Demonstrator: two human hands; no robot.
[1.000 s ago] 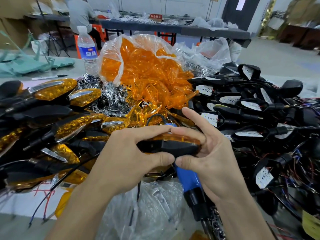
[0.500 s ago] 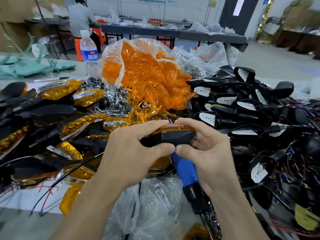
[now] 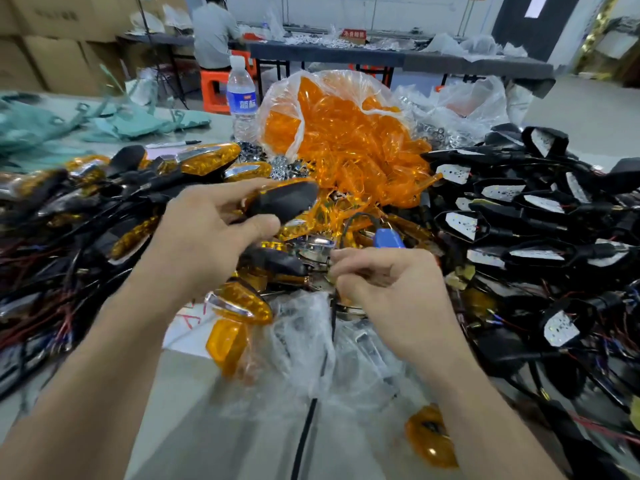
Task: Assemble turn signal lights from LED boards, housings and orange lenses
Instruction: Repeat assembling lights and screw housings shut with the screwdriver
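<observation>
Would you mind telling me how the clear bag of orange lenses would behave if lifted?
The bag of orange lenses looks thin and crinkled, so it would probably sag rather than hold shape. Some loose lenses lie spilled at its front, so more would likely tumble out. Thin plastic pieces suggest it is light for its bulk.

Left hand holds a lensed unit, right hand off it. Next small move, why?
Probably lay the light in the left hand onto the finished pile at left: its orange lens looks seated, only that hand grips it, and the right hand sits low by the blue driver.
</observation>
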